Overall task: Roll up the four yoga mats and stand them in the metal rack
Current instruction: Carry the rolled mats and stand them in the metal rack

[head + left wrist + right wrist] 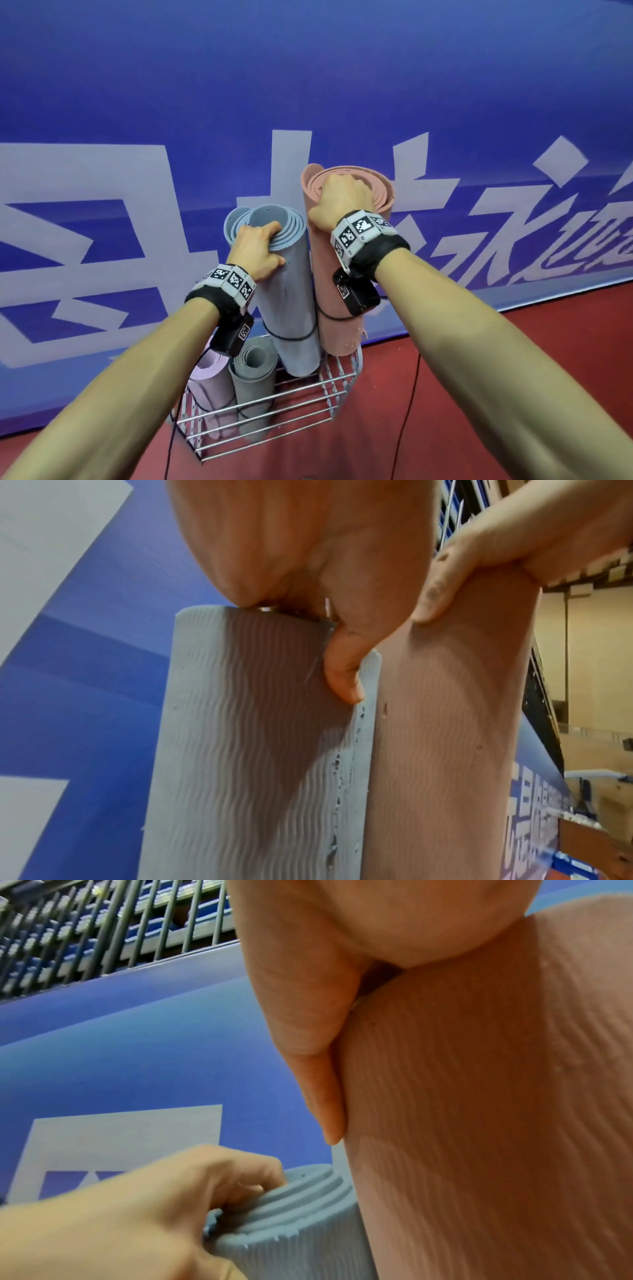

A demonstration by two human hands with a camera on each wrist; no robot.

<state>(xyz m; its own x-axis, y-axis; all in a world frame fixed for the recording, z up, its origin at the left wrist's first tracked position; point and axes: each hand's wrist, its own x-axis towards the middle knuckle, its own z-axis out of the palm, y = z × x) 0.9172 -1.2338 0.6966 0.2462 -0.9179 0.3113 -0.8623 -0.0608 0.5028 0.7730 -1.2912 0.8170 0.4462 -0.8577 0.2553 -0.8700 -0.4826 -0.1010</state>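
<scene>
Four rolled mats stand in the metal rack (301, 407) on the red floor. My left hand (260, 246) grips the top rim of the blue-grey mat (291, 301), fingers hooked inside the roll and thumb (342, 680) on its outer face (246, 750). My right hand (337, 202) grips the top of the taller pink mat (337, 308), fingers in the coil, thumb (325, 1096) along its side (496, 1110). A shorter grey mat (255, 380) and a lilac mat (209, 377) stand at the rack's front left. Black bands circle the two tall rolls.
A blue banner with large white characters (137, 171) rises right behind the rack. Black cables (412, 394) trail over the red floor beside the rack. Railings and stadium seats (103, 920) show above the banner in the right wrist view.
</scene>
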